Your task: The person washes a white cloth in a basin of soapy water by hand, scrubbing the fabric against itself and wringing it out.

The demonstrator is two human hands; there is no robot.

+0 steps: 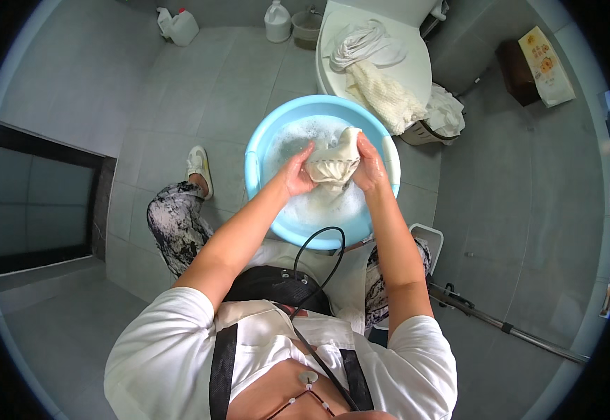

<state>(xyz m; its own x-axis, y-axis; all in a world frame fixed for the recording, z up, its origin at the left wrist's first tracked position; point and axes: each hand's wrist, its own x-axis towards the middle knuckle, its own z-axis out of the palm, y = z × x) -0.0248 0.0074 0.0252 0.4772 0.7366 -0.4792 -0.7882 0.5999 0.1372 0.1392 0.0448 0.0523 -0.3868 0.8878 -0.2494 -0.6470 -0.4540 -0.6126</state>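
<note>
A bunched wet cream-white cloth is held between my two hands over a light blue basin. My left hand grips its left side, with the fingers partly behind the fabric. On the right edge, my right hand closes round the cloth with the thumb toward its top. Foamy water fills the basin beneath, and the lower end of the cloth hangs down toward the suds. The exact kind of garment cannot be made out.
Beyond the basin, a white knitted garment and a white cloth lie on the closed toilet lid. A basket of white laundry stands beside it. White jugs sit by the back wall. A black cable loops before my lap.
</note>
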